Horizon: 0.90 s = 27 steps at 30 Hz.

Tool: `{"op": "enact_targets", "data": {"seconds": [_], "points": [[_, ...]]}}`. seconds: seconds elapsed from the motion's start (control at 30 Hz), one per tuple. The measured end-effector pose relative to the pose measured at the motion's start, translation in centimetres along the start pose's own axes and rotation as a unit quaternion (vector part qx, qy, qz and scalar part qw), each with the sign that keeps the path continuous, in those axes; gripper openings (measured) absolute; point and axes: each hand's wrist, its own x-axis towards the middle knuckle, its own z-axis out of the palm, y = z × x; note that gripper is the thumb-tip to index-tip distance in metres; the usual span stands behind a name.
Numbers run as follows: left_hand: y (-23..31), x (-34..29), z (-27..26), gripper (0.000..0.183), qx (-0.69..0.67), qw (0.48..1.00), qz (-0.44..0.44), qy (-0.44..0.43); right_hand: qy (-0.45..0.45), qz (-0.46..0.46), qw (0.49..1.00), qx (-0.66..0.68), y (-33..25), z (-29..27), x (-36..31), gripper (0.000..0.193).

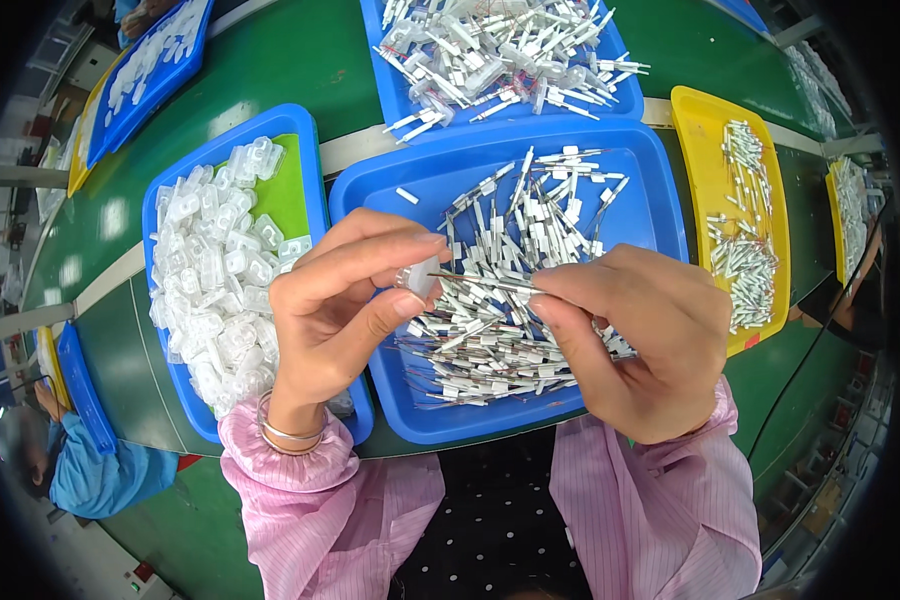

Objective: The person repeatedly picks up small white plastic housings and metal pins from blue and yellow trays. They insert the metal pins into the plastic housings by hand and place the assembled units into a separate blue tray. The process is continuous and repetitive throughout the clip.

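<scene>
Between the thumb and fingers of my left hand (pixel 345 300) is a small clear plastic housing (pixel 419 277). My right hand (pixel 640 335) pinches a thin white part with wire leads (pixel 490 281), its lead end pointing left at the housing. The tip meets the housing's edge; whether it is inside, I cannot tell. Both hands are above a blue tray (pixel 630 150) heaped with similar white parts with dark leads (pixel 510 350). Left of my left hand, a second blue tray (pixel 305 125) holds a pile of clear housings (pixel 210 270) and a green sheet (pixel 288 190).
At the back, another blue tray (pixel 625 100) holds joined white-and-clear pieces (pixel 490 50). A yellow tray (pixel 705 130) with more leaded parts stands right. The green bench (pixel 300 60) carries further trays at far left. A person in blue (pixel 110 465) sits lower left.
</scene>
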Motion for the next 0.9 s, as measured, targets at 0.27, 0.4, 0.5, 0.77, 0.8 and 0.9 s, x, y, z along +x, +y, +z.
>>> {"op": "enact_targets", "data": {"seconds": [0.27,0.4,0.5,0.77,0.8,0.9], "points": [[-0.1,-0.1,0.6,0.033,-0.059,0.998,-0.023,0.018,0.02,-0.014,1.0,0.018,0.0,1.0,0.4,0.016],[-0.1,-0.3,1.1,0.031,-0.106,0.992,-0.058,0.031,0.045,0.017,0.993,0.11,0.8,2.4,0.2,0.012],[-1.1,-0.8,0.9,0.027,-0.125,0.991,-0.032,0.03,0.045,0.062,0.986,0.145,0.7,3.4,0.0,0.011],[-0.4,-1.2,1.4,0.026,0.104,0.993,-0.002,0.061,0.081,-0.013,0.994,0.075,1.5,4.5,-1.0,0.015],[-0.5,-1.2,1.3,0.025,0.115,0.992,-0.009,0.053,0.084,-0.011,0.993,0.087,1.7,4.4,-1.2,0.016],[-1.0,-1.0,1.3,0.026,0.044,0.998,-0.035,0.025,0.061,-0.013,0.994,0.095,1.9,3.7,-2.1,0.017]]}}
